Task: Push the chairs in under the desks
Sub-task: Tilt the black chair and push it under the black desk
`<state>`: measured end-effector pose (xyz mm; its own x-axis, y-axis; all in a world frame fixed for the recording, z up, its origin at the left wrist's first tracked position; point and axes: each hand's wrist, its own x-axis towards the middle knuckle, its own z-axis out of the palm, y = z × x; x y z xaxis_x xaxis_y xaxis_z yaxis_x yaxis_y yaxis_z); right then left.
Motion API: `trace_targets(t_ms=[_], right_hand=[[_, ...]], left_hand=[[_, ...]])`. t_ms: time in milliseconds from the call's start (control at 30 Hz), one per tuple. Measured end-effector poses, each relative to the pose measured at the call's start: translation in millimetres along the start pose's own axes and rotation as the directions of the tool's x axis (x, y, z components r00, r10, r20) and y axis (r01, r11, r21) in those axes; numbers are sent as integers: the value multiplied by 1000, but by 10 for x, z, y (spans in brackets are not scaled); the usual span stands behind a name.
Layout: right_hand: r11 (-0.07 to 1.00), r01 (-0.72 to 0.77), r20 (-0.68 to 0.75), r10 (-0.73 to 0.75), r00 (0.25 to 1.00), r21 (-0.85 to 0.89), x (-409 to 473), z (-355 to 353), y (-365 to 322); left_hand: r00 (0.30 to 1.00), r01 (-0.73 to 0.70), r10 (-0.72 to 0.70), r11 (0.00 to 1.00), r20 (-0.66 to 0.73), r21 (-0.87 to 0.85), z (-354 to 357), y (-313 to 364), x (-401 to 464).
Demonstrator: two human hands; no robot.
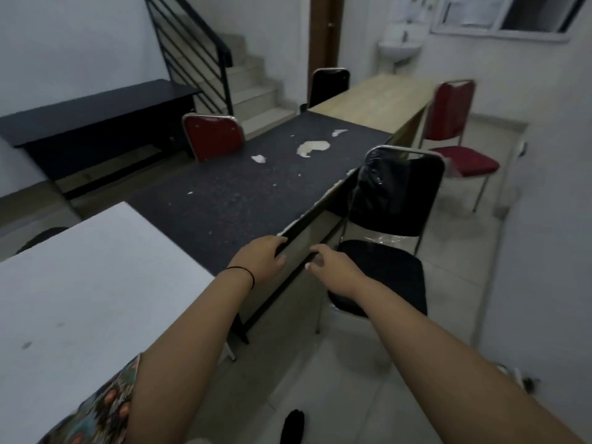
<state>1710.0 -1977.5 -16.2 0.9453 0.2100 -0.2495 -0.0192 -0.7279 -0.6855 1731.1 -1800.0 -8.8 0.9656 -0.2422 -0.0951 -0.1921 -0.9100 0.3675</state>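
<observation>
Left fingers: curled over the near edge of the dark desk [230,193], thumb underneath, the left hand [261,259] gripping that edge.
Right fingers: loosely curled and slightly apart, holding nothing; the right hand [333,265] hangs just beside the desk's front panel, and contact can't be told from here.
Black chair [394,225]: stands right next to the dark desk on its right side, seat out on the floor, only its near corner tucked under the edge, back upright.
Red chair, right [455,136]: well out from the wooden desk [378,97], seat fully in the open.
Red chair, far side [213,136]: pushed close, its back touching or nearly touching the dark desk.
Far black chair [330,84]: snug against the wooden desk's end.
White desk [83,283]: butts up against the dark one, nearest the camera.
</observation>
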Motion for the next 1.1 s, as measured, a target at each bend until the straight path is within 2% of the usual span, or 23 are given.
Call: trace_targets(t_ms=[167, 400, 700, 933, 1100], right_hand=[[996, -93, -81, 92, 992, -5, 388, -483, 239], [987, -158, -185, 148, 972, -42, 946, -953, 400], [968, -245, -279, 221, 935, -54, 1132, -1355, 804], [949, -303, -306, 265, 914, -84, 1126, -1715, 1359], [947, -291, -274, 247, 930, -135, 1119, -2130, 1811]], left_hand=[[995, -69, 71, 997, 72, -29, 70, 246, 805], [978, -187, 188, 982, 89, -28, -6, 393, 1748], [946, -304, 306, 952, 107, -29, 167, 860, 2455], [951, -284, 292, 955, 103, -82, 501, 1352, 2812], [963, -244, 253, 964, 90, -106, 708, 1815, 2989]])
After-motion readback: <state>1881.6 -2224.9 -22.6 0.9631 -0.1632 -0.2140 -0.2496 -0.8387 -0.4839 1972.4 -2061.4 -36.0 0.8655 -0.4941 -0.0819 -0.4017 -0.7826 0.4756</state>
